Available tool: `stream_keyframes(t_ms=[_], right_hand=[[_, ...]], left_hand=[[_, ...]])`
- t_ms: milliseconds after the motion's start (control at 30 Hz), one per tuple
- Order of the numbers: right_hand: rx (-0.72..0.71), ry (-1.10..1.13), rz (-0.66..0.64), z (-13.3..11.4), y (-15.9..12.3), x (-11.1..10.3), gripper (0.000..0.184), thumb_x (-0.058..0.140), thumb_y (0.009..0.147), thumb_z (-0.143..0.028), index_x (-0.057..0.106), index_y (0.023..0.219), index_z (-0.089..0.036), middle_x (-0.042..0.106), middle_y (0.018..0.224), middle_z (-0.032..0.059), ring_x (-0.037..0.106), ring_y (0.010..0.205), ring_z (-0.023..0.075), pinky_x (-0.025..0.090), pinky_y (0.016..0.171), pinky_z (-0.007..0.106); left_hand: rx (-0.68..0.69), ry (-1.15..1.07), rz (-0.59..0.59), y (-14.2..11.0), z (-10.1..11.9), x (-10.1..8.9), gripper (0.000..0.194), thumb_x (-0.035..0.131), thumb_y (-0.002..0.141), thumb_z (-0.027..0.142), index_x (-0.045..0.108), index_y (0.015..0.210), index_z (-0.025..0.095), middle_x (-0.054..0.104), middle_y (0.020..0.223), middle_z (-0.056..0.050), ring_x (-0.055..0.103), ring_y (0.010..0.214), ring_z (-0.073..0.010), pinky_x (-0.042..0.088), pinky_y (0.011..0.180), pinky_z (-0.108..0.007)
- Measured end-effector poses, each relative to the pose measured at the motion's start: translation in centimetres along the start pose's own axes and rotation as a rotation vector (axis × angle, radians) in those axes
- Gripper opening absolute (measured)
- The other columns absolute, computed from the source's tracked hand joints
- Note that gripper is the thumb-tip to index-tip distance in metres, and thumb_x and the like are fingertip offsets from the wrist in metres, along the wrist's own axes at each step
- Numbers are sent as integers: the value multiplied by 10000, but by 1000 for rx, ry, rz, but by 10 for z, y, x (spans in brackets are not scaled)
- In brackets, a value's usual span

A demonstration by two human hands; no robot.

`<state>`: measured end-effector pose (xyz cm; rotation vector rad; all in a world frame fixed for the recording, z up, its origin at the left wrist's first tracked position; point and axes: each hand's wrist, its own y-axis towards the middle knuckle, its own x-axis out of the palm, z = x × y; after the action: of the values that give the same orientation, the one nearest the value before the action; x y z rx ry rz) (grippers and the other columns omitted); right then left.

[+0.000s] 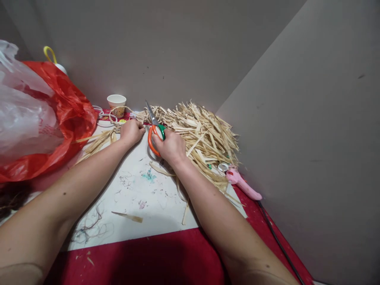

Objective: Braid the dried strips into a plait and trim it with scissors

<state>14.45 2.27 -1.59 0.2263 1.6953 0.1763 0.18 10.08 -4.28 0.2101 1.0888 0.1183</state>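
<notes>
My right hand (173, 147) is closed round the scissors (154, 132), which have one orange and one green handle loop. Their blades point up and away, close together. Just left of them my left hand (132, 132) is closed, its fingertips pressed together; what is in them, if anything, is hidden. A small bundle of dry straw strips (99, 144) fans out to the left of that hand. Behind and right of the scissors lies a large heap of pale dry straw strips (202, 130). A thin twisted cord (126, 108) runs behind my left hand.
Red and clear plastic bags (75, 114) fill the left side. A paper cup (116, 103) stands at the back near white rings (102, 117). A pink corded tool (245, 186) lies at the right. Walls close in behind and right. Loose threads (92, 227) lie on the white sheet (154, 233).
</notes>
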Motion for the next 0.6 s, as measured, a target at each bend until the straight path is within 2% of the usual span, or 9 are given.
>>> stream_keyframes(t_ms=[67, 133, 300, 467, 600], right_hand=[[-22, -3, -103, 0, 0, 1, 471, 408, 861, -555, 664, 975, -176, 711, 911, 132, 668, 885, 275, 465, 749, 328], [-22, 5, -147, 0, 0, 0, 462, 428, 849, -556, 675, 961, -182, 713, 924, 128, 667, 896, 277, 467, 740, 324], [29, 50, -4, 1, 0, -4, 526, 336, 890, -573, 648, 1051, -180, 713, 954, 125, 661, 922, 259, 460, 767, 314], [-12, -3, -155, 1, 1, -2, 464, 434, 848, -556, 676, 967, -178, 710, 947, 132, 665, 914, 277, 470, 753, 328], [16, -9, -16, 3, 2, -3, 496, 374, 879, -563, 647, 1025, -176, 709, 931, 128, 667, 902, 269, 468, 757, 323]], left_hand=[[0, 3, 3, 0, 0, 1, 268, 558, 759, 331, 766, 893, 227, 747, 878, -67, 647, 809, -217, 441, 712, -302], [-2, 1, 9, 0, -1, 1, 270, 559, 759, 334, 765, 901, 232, 747, 896, -63, 647, 821, -217, 442, 715, -300], [7, -4, 5, -1, 0, -1, 240, 564, 749, 317, 762, 846, 223, 745, 867, -65, 646, 824, -224, 439, 710, -306], [-1, -6, 9, 0, 0, -1, 242, 569, 745, 318, 759, 864, 228, 745, 873, -65, 645, 805, -222, 441, 705, -305], [16, -7, 6, 0, 0, -1, 242, 559, 740, 306, 757, 846, 216, 742, 868, -74, 643, 800, -228, 440, 697, -310]])
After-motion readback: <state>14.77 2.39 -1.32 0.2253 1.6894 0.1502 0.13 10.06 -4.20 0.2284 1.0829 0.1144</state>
